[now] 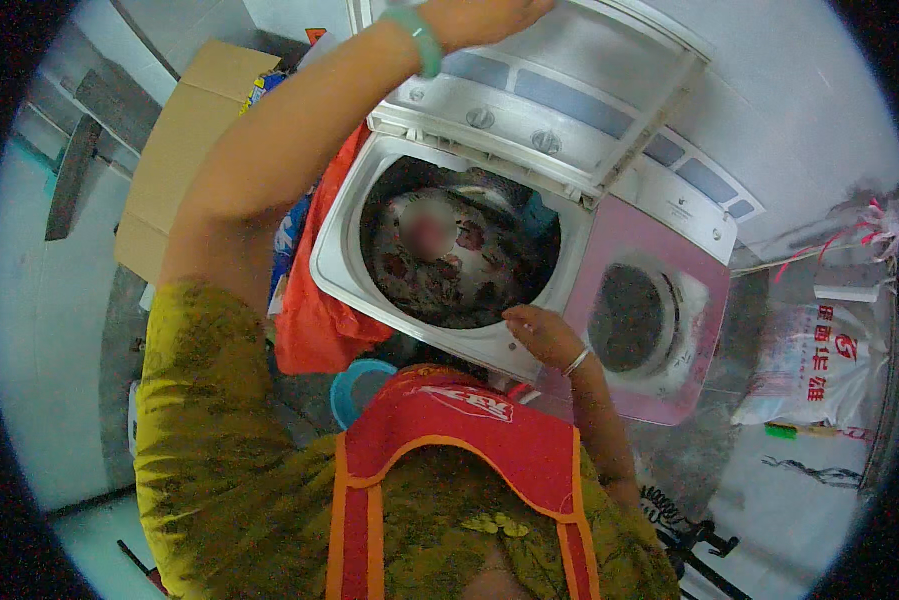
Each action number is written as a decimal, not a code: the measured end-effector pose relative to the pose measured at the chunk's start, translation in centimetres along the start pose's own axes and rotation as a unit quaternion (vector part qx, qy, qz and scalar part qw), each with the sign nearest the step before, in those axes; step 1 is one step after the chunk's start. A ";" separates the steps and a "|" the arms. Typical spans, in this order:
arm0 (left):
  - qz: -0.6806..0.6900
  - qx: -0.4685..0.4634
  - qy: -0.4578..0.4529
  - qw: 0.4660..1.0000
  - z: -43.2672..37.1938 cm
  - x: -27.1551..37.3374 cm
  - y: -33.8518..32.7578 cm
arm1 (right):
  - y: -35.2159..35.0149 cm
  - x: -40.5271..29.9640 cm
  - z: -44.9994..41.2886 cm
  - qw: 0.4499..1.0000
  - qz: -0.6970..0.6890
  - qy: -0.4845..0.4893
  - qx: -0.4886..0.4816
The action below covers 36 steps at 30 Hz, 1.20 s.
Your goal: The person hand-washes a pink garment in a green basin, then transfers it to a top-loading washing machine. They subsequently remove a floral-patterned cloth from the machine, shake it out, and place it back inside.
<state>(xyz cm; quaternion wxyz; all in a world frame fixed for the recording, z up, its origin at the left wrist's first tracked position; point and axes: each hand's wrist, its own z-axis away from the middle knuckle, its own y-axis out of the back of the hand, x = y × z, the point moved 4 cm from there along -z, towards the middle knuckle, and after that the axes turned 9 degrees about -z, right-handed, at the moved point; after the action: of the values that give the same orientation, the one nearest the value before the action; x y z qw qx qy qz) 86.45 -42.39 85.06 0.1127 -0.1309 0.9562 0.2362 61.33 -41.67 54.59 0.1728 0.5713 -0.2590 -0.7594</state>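
A white twin-tub washing machine stands before me. Its see-through lid is raised over the wash tub. In the dark round tub lies patterned laundry, part of it blurred. My left hand, with a green bangle at the wrist, reaches up in front of the raised lid. The top edge of the picture cuts it off, so its grip is unclear. By the tub's near right rim is my right hand, fingers bent, with nothing seen in it. Next to it, the pinkish spin-tub lid is down.
Red plastic hangs along the machine's left side, near a cardboard box. A blue basin is on the floor, partly behind my red apron. To the right lies a white printed bag. Black metal parts stand at lower right.
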 end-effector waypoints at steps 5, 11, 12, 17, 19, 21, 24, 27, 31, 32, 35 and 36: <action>-0.034 -0.141 0.050 0.988 -2.3 -1.2 -6.1 | -0.5 0.2 3.4 0.993 -0.090 0.009 0.070; -0.030 -0.361 0.118 0.925 -3.5 0.0 -4.6 | 1.9 1.8 6.6 0.975 -0.165 -0.086 0.119; -0.021 -0.365 0.129 0.922 -3.0 -0.3 -3.5 | 2.2 2.2 7.3 0.976 -0.164 -0.081 0.115; 0.202 -0.509 0.239 0.802 2.4 1.4 4.0 | 6.1 3.9 12.6 0.932 -0.193 -0.060 0.301; 0.199 -0.393 -0.002 0.898 6.0 2.3 6.6 | 7.9 4.3 14.1 0.884 -0.284 -0.115 0.352; 0.176 -0.375 -0.099 0.905 8.4 5.6 9.0 | 9.9 5.0 15.6 0.870 -0.283 -0.137 0.381; 0.161 -0.379 -0.126 0.903 15.1 9.3 11.6 | 12.6 4.6 16.0 0.846 -0.250 -0.121 0.454; 0.163 -0.440 -0.204 0.859 22.0 13.3 11.8 | 14.6 1.9 13.8 0.876 -0.158 -0.120 0.440; 0.218 -0.430 -0.082 0.873 31.7 16.4 9.0 | 13.6 -1.3 8.1 0.916 -0.191 -0.021 0.352; 0.218 -0.424 -0.088 0.875 32.3 16.6 8.7 | 13.2 -2.2 6.4 0.931 -0.206 0.012 0.300; 0.219 -0.454 -0.047 0.862 33.5 17.1 8.1 | 11.5 -2.8 1.7 0.973 -0.112 0.041 0.197; 0.221 -0.468 -0.011 0.856 33.8 17.1 7.8 | 10.7 -4.1 -0.2 0.975 -0.143 0.035 0.165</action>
<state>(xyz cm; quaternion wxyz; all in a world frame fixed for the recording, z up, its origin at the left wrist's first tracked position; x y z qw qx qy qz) 73.20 -22.82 54.47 -0.0066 0.0492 0.7356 0.6756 62.33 -48.06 64.12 -0.0255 0.6495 -0.2897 -0.7026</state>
